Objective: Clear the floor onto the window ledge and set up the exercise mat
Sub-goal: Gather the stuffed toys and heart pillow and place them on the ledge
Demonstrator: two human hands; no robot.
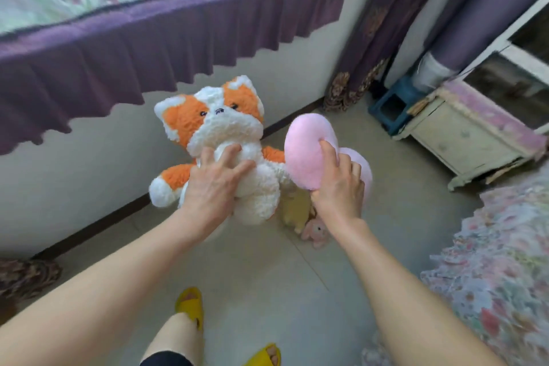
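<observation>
Holding both toys aloft: left hand (214, 184) clamped on fox plush (219, 140), right hand (341, 184) gripping pink cushion (306, 151); window ledge (148, 18) lies ahead, up-left, nearer the left hand.

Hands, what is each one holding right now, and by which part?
The left hand grips the orange and white plush cat by its chest. The right hand holds the pink plush by its side edge.

four plush toys (225, 140), two slippers (190, 304)
</observation>
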